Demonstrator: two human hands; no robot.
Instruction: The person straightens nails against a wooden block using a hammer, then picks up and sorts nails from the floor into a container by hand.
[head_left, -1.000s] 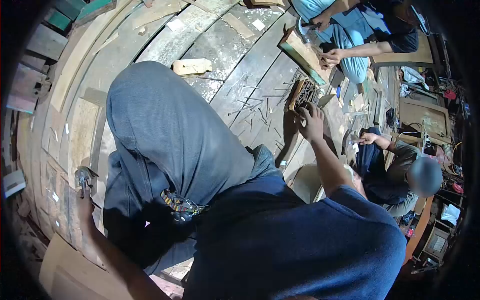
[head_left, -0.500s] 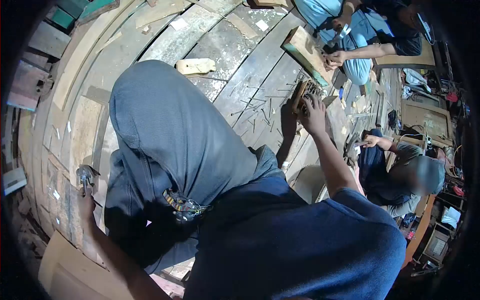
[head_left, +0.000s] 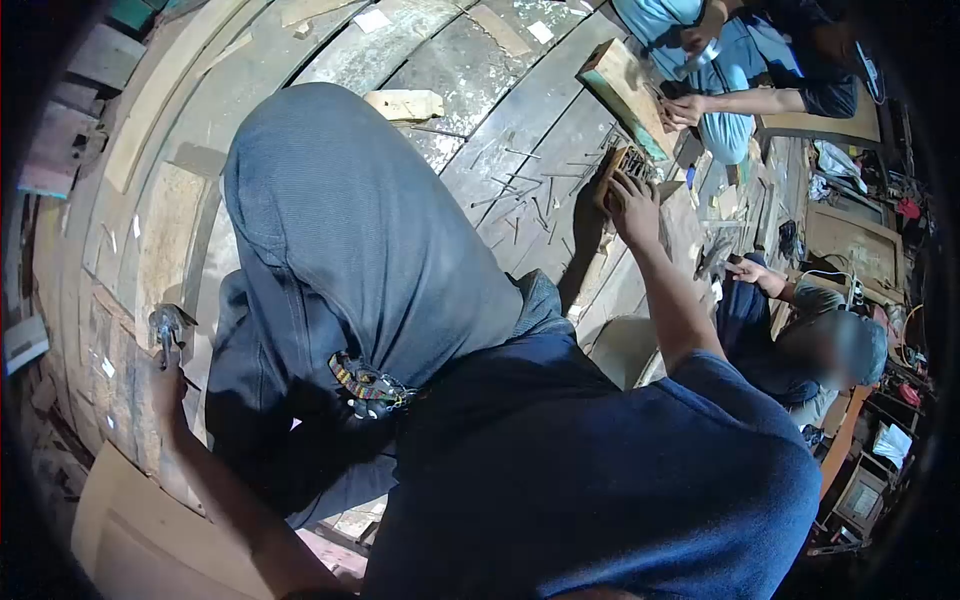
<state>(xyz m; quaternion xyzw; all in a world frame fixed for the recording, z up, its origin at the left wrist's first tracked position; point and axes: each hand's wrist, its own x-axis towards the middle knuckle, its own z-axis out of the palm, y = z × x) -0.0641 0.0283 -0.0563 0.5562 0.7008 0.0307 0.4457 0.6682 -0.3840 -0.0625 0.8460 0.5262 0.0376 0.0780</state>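
Low on the left, my left hand [head_left: 168, 392] is closed around the handle of a metal tool with a rounded head, which looks like pincers [head_left: 168, 328]. The tool's head rests on or just above a worn wooden plank [head_left: 165, 245]. Up to the right, my right hand [head_left: 636, 208] curls its fingers over the near side of a small wooden box [head_left: 606, 186] with dark, thin pieces in it, apparently nails. Its fingertips are partly hidden at the box. Loose long nails [head_left: 515, 190] lie scattered on the floorboards beside that box.
My bent knee [head_left: 330, 180] fills the middle. A pale wood block [head_left: 405, 105] lies beyond it. One person hammers at a thick timber [head_left: 622, 98] at the top right; another person [head_left: 835, 350] sits at the right with a tool. A panel [head_left: 150, 530] lies lower left.
The view has shifted slightly, so the floor appears higher. My right-hand fingers have drawn back a little toward the box's near edge. My left hand keeps hold of the tool.
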